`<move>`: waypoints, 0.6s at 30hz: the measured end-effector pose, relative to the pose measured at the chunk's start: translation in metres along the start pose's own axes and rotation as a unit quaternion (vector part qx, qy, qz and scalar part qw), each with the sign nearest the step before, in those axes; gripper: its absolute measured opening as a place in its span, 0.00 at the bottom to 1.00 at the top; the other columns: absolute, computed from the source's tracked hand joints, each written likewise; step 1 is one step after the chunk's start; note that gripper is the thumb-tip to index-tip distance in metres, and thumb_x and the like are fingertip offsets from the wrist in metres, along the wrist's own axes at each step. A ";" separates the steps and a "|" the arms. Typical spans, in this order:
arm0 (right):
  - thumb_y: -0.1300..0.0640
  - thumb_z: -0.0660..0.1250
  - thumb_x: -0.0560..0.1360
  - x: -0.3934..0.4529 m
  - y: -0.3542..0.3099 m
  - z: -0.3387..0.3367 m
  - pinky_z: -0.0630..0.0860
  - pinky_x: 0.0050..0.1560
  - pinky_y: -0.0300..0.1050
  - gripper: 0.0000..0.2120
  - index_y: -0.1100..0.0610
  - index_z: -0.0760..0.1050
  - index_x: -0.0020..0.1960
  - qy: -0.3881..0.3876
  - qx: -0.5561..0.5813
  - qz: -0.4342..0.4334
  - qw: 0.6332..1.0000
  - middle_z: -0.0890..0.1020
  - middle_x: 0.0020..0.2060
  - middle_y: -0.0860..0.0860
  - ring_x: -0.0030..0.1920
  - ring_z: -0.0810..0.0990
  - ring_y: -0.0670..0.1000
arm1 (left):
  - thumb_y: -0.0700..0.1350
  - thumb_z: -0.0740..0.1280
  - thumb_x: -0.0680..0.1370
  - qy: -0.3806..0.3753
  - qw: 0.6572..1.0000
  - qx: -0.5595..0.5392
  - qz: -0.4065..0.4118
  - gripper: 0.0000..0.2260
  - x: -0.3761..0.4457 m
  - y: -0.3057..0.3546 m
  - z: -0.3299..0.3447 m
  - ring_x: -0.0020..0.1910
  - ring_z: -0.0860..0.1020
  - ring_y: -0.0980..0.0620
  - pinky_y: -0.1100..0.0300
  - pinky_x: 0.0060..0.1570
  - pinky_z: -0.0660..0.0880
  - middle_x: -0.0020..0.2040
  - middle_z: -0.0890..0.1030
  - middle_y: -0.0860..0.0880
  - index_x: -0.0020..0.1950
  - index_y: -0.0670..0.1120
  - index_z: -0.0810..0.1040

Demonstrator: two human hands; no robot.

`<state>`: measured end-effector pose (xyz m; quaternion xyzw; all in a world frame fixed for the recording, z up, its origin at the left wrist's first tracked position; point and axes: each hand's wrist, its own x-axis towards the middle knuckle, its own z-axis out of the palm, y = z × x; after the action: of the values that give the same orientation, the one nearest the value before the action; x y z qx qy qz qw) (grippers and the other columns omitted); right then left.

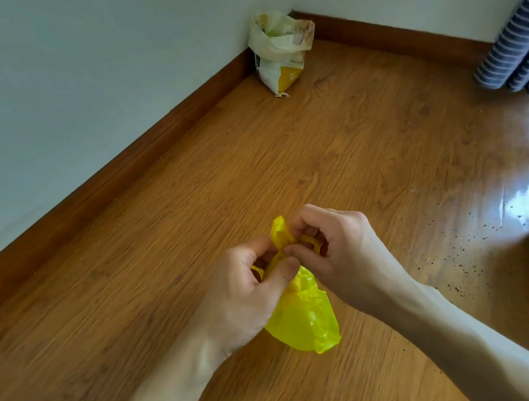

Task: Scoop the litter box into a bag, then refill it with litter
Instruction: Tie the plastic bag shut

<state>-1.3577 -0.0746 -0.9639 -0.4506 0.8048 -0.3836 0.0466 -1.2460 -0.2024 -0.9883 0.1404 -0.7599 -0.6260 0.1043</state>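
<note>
Above the floor [166,276], just left of the yellow bag [305,320], the left hand [244,297] pinches the bag's twisted neck between thumb and curled fingers. Right of the neck, the right hand [333,245] is closed on a handle loop, working it round. The bag bulges below both hands, so the scooping looks done and the tying is in hand. Next comes pulling the knot tight, then reaching for the litter sack [280,51], open-topped in the corner well beyond the bag. Far right of the bag, spilled grains [459,264] speckle the boards.
</note>
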 end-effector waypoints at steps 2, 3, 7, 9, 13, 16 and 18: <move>0.60 0.75 0.68 -0.001 -0.002 0.001 0.67 0.32 0.32 0.09 0.52 0.74 0.40 0.025 0.010 0.013 1.000 0.73 0.31 0.41 0.33 0.72 0.45 | 0.55 0.71 0.75 0.028 0.998 -0.051 0.006 0.12 0.000 0.002 0.004 0.45 0.79 0.38 0.41 0.48 0.77 0.46 0.83 0.39 0.54 0.50 0.82; 0.60 0.75 0.68 -0.001 -0.003 0.002 0.66 0.32 0.31 0.10 0.52 0.74 0.39 0.036 0.017 0.018 0.999 0.72 0.31 0.40 0.33 0.72 0.45 | 0.56 0.71 0.74 0.045 0.997 -0.062 0.009 0.14 0.000 0.002 0.006 0.44 0.78 0.36 0.40 0.47 0.76 0.46 0.82 0.37 0.54 0.49 0.81; 0.60 0.76 0.66 -0.004 -0.008 0.005 0.66 0.31 0.30 0.13 0.51 0.72 0.36 0.056 0.030 0.036 0.997 0.72 0.28 0.40 0.33 0.72 0.44 | 0.57 0.71 0.76 0.088 0.994 -0.061 0.004 0.19 0.003 0.001 0.009 0.33 0.71 0.37 0.40 0.36 0.72 0.36 0.77 0.36 0.46 0.40 0.76; 0.55 0.77 0.67 -0.005 -0.007 0.006 0.66 0.29 0.33 0.13 0.51 0.72 0.35 0.061 0.043 0.067 0.995 0.73 0.27 0.44 0.30 0.71 0.46 | 0.52 0.70 0.77 0.099 0.993 -0.070 -0.009 0.15 0.004 0.000 0.007 0.31 0.68 0.46 0.50 0.32 0.69 0.30 0.74 0.44 0.44 0.41 0.75; 0.52 0.79 0.66 -0.007 -0.002 0.007 0.68 0.27 0.36 0.13 0.51 0.74 0.34 0.065 0.083 0.108 0.989 0.74 0.26 0.46 0.28 0.70 0.45 | 0.49 0.69 0.75 0.120 0.984 -0.119 -0.049 0.09 0.004 -0.001 0.005 0.31 0.74 0.51 0.60 0.33 0.72 0.30 0.77 0.47 0.40 0.45 0.76; 0.55 0.77 0.68 -0.007 -0.001 0.006 0.72 0.28 0.41 0.08 0.51 0.78 0.36 0.043 0.114 0.137 0.983 0.77 0.26 0.49 0.27 0.73 0.45 | 0.40 0.70 0.79 0.125 0.973 -0.174 -0.083 0.07 0.005 0.002 0.002 0.35 0.77 0.50 0.60 0.36 0.76 0.32 0.79 0.46 0.42 0.44 0.75; 0.59 0.74 0.71 -0.006 0.002 0.004 0.77 0.31 0.46 0.06 0.52 0.80 0.38 0.012 0.170 0.167 0.971 0.81 0.29 0.51 0.30 0.79 0.49 | 0.36 0.67 0.80 0.130 0.969 -0.189 -0.094 0.07 0.004 0.003 -0.002 0.36 0.78 0.50 0.59 0.38 0.77 0.33 0.80 0.46 0.42 0.43 0.75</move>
<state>-1.3542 -0.0717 -0.9694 -0.2909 0.7920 -0.5070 0.1763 -1.2498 -0.2051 -0.9852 0.2691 -0.5912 -0.7417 0.1672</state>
